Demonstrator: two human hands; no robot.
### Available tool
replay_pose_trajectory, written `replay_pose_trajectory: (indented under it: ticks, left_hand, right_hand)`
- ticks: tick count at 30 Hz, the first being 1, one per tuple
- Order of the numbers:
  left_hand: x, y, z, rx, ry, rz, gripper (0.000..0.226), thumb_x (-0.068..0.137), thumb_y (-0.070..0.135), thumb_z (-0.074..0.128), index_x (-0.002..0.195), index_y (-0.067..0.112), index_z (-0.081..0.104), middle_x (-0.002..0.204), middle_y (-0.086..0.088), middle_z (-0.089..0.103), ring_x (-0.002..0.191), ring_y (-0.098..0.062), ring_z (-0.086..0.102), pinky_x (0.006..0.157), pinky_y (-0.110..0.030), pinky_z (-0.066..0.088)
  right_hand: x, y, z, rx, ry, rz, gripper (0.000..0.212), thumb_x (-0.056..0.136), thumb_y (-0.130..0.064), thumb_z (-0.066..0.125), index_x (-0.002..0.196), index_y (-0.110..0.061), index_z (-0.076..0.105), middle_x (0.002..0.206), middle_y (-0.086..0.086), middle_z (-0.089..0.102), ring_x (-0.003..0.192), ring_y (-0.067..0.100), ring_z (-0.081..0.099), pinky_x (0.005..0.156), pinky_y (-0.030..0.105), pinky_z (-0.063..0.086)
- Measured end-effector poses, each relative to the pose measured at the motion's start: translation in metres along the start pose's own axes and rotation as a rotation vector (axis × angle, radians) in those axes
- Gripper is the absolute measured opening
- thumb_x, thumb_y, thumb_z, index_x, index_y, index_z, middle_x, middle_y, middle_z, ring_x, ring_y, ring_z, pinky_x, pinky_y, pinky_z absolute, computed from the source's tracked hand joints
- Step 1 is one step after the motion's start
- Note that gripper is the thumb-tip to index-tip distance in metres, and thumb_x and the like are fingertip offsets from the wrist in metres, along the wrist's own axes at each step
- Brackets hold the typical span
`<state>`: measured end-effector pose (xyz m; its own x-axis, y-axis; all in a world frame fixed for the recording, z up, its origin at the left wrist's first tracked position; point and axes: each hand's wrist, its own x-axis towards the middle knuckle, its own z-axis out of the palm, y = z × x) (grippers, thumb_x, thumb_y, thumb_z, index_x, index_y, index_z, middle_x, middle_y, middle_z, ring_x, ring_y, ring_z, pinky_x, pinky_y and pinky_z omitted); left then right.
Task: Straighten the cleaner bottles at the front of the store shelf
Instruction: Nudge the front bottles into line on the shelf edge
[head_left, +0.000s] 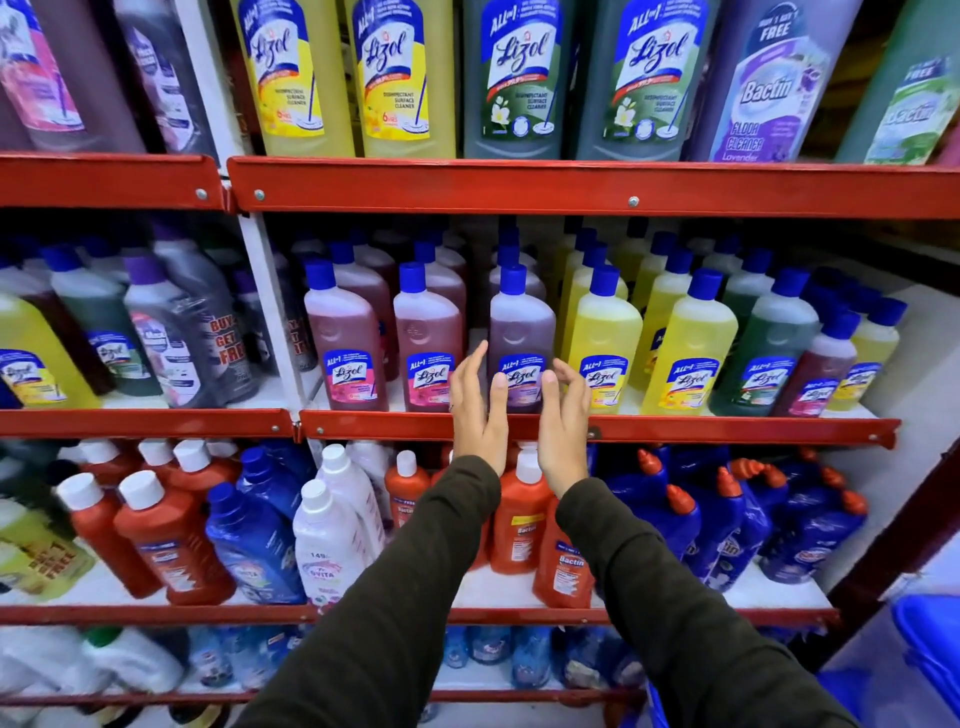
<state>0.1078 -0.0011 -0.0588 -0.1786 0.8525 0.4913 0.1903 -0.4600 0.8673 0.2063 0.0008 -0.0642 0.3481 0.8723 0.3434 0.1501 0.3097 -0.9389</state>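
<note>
I see a purple bottle (521, 332) with a blue cap standing upright at the front of the middle shelf (675, 429). It is full of purple liquid, and its label says "Lizol". My left hand (477, 410) and right hand (563, 415) are both open, one on each side of its lower part, fingers near the label but not closed on it. Just left stand two pink bottles (384, 343) of pink liquid, also marked "Lizol". Just right stand yellow bottles (649, 343) of yellow liquid with the same name. On the shelf above, big yellow and green bottles read "Lizol Disinfectant Surface Cleaner", and a purple one (769, 88) reads "Bactin Floor Cleaner Lavender". Below are orange bottles (519, 519) marked "Bactin".
</note>
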Motion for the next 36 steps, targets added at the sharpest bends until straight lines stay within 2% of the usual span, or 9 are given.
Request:
replay_pose_trajectory:
  ticks: [3,6,8,12,16,20,27,32,36]
  left_hand:
    - [-0.003,-0.004,-0.018,0.137,0.142,0.129,0.050,0.097,0.051,0.035,0.142,0.030,0.045,0.146,0.002,0.040,0.138,-0.009,0.034,0.115,-0.031,0.028]
    - [0.002,-0.008,-0.037,0.147,0.217,0.148,0.053,0.098,0.046,0.038,0.147,0.026,0.039,0.151,-0.001,0.036,0.142,-0.014,0.031,0.118,-0.036,0.025]
    - [0.009,-0.008,-0.051,0.134,0.239,0.130,0.060,0.097,0.047,0.039,0.151,0.022,0.032,0.156,-0.002,0.031,0.146,-0.011,0.025,0.118,-0.033,0.020]
    - [0.025,-0.007,-0.075,0.034,0.126,0.001,0.076,0.090,0.063,0.034,0.156,0.029,0.019,0.162,0.004,0.020,0.141,0.008,0.013,0.121,-0.031,0.013]
    - [0.036,-0.014,-0.088,-0.066,-0.012,-0.153,0.083,0.082,0.080,0.033,0.154,0.042,0.015,0.165,0.004,0.017,0.149,-0.008,0.018,0.125,-0.045,0.018]
    - [0.036,-0.011,-0.093,-0.050,-0.075,-0.168,0.085,0.080,0.082,0.035,0.153,0.045,0.015,0.165,0.005,0.017,0.150,-0.012,0.019,0.124,-0.047,0.020]
    - [0.033,-0.007,-0.096,-0.063,-0.095,-0.165,0.088,0.077,0.085,0.037,0.153,0.047,0.014,0.165,0.003,0.019,0.149,-0.014,0.024,0.122,-0.048,0.025]
    - [0.033,-0.004,-0.098,-0.055,-0.109,-0.169,0.073,0.090,0.070,0.036,0.155,0.043,0.015,0.164,0.002,0.020,0.146,-0.009,0.026,0.120,-0.035,0.026]
    - [0.020,-0.006,-0.093,0.099,0.048,-0.119,0.049,0.105,0.034,0.038,0.153,0.024,0.032,0.157,-0.005,0.033,0.130,0.000,0.031,0.098,0.001,0.025]
  right_hand:
    - [-0.012,-0.001,0.014,-0.025,0.079,-0.075,0.037,0.106,-0.035,0.047,0.128,-0.007,0.059,0.132,0.016,0.055,0.122,0.015,0.050,0.103,0.011,0.039]
    - [-0.023,-0.004,0.032,0.001,-0.023,-0.139,0.034,0.107,-0.029,0.045,0.126,-0.006,0.061,0.126,0.010,0.059,0.113,-0.006,0.053,0.111,0.032,0.044]
    - [-0.028,-0.009,0.048,0.047,-0.149,-0.089,0.044,0.105,-0.043,0.042,0.135,-0.014,0.058,0.138,0.003,0.058,0.128,-0.002,0.053,0.117,0.039,0.042]
    - [-0.030,-0.023,0.073,0.107,-0.313,0.077,0.078,0.092,-0.072,0.039,0.158,-0.031,0.036,0.162,-0.011,0.038,0.153,0.007,0.032,0.129,0.043,0.027]
    - [-0.032,-0.039,0.080,0.038,-0.369,0.102,0.061,0.109,-0.048,0.034,0.164,-0.023,0.022,0.173,-0.003,0.022,0.154,0.002,0.020,0.127,0.027,0.014]
    - [-0.028,-0.038,0.082,0.030,-0.381,0.111,0.062,0.110,-0.047,0.034,0.165,-0.023,0.019,0.174,-0.003,0.020,0.159,0.010,0.018,0.132,0.038,0.015]
    - [-0.028,-0.038,0.083,0.029,-0.384,0.127,0.090,0.088,-0.075,0.044,0.164,-0.032,0.022,0.171,-0.003,0.029,0.157,0.016,0.030,0.130,0.047,0.026]
    - [-0.024,-0.037,0.080,0.040,-0.387,0.125,0.068,0.106,-0.050,0.045,0.164,-0.026,0.022,0.171,-0.001,0.029,0.156,0.016,0.030,0.129,0.043,0.027]
    - [-0.027,-0.039,0.068,0.089,-0.412,0.189,0.063,0.104,-0.046,0.051,0.159,-0.020,0.034,0.159,0.004,0.048,0.147,0.019,0.047,0.123,0.041,0.039]
